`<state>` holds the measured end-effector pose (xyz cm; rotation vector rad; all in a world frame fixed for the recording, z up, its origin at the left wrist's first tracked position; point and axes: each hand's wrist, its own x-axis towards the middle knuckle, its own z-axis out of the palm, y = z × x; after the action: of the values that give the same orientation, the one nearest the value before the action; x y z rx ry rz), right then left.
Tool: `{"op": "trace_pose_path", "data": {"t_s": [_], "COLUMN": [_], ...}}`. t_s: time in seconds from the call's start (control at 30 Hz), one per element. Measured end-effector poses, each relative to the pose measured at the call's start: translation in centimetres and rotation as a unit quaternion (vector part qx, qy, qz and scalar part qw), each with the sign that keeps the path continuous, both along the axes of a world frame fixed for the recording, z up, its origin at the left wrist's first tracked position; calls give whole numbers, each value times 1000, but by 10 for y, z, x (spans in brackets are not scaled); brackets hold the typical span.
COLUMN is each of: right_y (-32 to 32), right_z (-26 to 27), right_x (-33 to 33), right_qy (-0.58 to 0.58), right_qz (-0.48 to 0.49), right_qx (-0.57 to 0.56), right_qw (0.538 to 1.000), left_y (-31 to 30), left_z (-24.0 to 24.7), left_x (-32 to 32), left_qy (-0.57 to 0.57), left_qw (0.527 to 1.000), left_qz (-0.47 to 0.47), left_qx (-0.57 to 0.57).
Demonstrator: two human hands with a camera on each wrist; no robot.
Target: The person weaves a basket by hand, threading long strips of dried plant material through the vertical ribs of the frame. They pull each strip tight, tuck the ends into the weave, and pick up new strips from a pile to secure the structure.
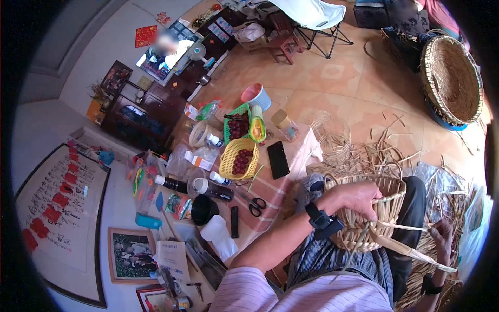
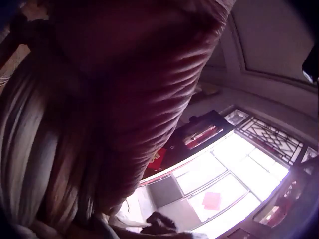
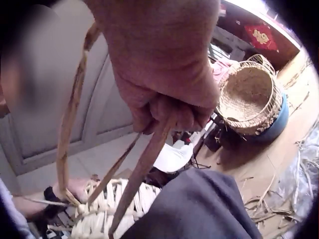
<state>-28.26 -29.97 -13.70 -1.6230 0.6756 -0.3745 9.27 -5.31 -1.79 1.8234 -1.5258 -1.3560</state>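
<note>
A small woven basket (image 1: 364,229) rests in the person's lap. The left hand (image 1: 358,200) grips its rim and wall, fingers over the edge; in the left wrist view the left hand (image 2: 144,94) fills the top beside the weave (image 2: 35,159). At the right, the right hand (image 1: 442,236) holds flat strips (image 1: 410,252) that run from the basket's side. In the right wrist view the right hand (image 3: 164,84) has its fingers curled round the strips (image 3: 144,169), which stretch down to the basket (image 3: 114,204).
Left of the lap, a table holds a yellow basket of fruit (image 1: 228,165), a phone (image 1: 278,160), scissors (image 1: 255,206) and several bottles. Loose strips (image 1: 384,151) and plastic sheeting (image 1: 475,229) lie on the floor at the right. A large round basket (image 1: 452,80) stands farther back.
</note>
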Motion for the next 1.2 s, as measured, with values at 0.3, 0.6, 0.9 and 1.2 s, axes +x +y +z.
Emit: {"op": "trace_pose_path", "data": {"t_s": [0.3,0.6,0.9,1.2], "right_y": [1,150,148,117], "right_z": [-16,98,111,66], "right_x": [24,155,156,136], "right_qy": [99,-39,-23,-41], "right_qz": [-40,119,181,183], "right_qx": [-413,-290,-334,-288], "right_qw": [904,949,925,939], "left_y": [1,5,18,10], "left_z": [-3,-4,0,-6], "left_x": [18,10,7,7], "left_qy": [23,-2,-30,-38], "left_qw": [1000,1000,998,998], "left_qz": [4,4,21,22], "left_qx": [13,-18,-49,-37]}}
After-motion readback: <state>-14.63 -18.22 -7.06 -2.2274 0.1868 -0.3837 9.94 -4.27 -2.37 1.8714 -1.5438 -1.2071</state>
